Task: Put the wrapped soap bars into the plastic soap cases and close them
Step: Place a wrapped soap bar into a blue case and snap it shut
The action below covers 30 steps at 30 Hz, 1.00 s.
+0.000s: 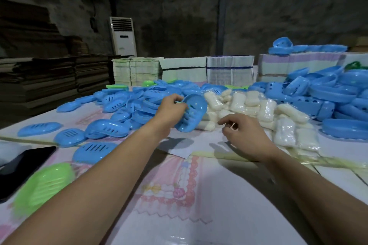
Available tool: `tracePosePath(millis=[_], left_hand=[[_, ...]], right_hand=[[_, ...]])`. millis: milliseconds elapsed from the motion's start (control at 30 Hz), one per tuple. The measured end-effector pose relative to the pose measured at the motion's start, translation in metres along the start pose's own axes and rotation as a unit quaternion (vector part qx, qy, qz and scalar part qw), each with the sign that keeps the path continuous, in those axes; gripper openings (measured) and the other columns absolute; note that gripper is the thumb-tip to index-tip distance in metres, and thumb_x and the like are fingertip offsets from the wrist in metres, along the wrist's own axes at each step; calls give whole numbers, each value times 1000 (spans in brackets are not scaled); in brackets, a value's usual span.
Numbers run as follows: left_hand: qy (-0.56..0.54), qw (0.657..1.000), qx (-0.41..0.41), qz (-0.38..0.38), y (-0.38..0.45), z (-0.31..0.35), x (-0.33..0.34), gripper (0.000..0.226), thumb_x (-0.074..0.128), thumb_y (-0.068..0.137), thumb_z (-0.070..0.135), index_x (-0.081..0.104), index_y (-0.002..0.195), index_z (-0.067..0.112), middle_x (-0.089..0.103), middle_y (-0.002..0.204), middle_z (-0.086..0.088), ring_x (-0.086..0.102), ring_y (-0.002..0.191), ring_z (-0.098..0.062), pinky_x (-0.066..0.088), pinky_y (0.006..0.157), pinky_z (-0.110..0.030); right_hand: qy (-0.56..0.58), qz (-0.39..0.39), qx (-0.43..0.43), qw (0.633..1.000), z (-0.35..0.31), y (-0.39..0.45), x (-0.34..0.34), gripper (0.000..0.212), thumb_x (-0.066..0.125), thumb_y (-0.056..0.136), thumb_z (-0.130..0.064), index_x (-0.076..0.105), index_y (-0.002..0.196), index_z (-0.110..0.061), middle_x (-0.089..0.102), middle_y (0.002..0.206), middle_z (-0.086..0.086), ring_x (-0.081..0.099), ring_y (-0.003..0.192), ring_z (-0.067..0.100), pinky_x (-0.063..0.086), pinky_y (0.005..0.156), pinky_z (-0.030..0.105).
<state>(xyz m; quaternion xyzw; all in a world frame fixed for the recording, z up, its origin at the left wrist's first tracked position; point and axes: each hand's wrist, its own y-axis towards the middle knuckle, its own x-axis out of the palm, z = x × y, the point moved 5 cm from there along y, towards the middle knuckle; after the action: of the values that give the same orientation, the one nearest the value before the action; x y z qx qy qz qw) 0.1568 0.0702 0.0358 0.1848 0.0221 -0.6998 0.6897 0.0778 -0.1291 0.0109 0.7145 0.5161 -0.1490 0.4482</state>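
Head view, looking down over two bare forearms reaching across a counter covered with pink patterned sheets. Left hand curled round the rim of one blue oval slotted plastic soap case half, tilted on edge just beside a pile of white soap bars in clear wrappers. Right hand hovering empty, fingers loosely curled, near the closest bars but touching none. Likely risks: slippery wrappers sliding from a pinch, the tilted half knocking loose pieces off the heap, or a mismatched half refusing to snap shut. Counts: roughly twenty-plus wrapped bars visible; blue case halves too many and too overlapped to count, heaped at left and right; one green slotted plastic case half near the left edge, blurred, with a few more green pieces at the back; one dark flat phone or tablet.
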Motion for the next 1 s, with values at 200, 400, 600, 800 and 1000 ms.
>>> tracePosePath(millis=[200,400,600,800,1000], left_hand=[[-294,932,-190,-92,-34,-35,50,17,49,103,16,64,100,10,73,79,-12,70,67,-27,62,59,-40],[-510,805,-264,-147,-49,-19,60,36,52,102,29,69,97,-3,74,83,-22,69,80,-34,60,58,-49],[-559,772,-258,-155,-49,-11,52,48,43,104,43,67,111,2,73,99,-24,62,113,-41,60,74,-51],[-539,786,-261,-156,-54,-15,57,61,37,101,63,66,118,11,61,116,-15,56,102,-32,51,75,-41],[-520,802,-261,-137,-56,-16,59,48,41,103,56,60,125,17,62,98,-11,57,84,-25,50,69,-33]], right_hand=[[-102,37,54,993,20,4,-15,40,62,85,-25,63,125,-28,62,112,0,47,113,25,40,91,35],[-231,-74,123,962,33,5,-5,61,61,81,-47,49,139,-32,57,136,4,45,127,29,44,101,43],[-276,-78,158,945,36,3,-8,61,57,78,-53,50,134,-30,61,128,6,45,124,31,43,88,39],[-222,-100,176,954,27,-3,-11,63,55,71,-60,55,128,-32,63,121,3,54,115,27,42,81,36],[287,-86,344,890,23,-9,-15,31,59,80,-40,63,100,-16,70,73,8,45,53,16,30,48,23]])
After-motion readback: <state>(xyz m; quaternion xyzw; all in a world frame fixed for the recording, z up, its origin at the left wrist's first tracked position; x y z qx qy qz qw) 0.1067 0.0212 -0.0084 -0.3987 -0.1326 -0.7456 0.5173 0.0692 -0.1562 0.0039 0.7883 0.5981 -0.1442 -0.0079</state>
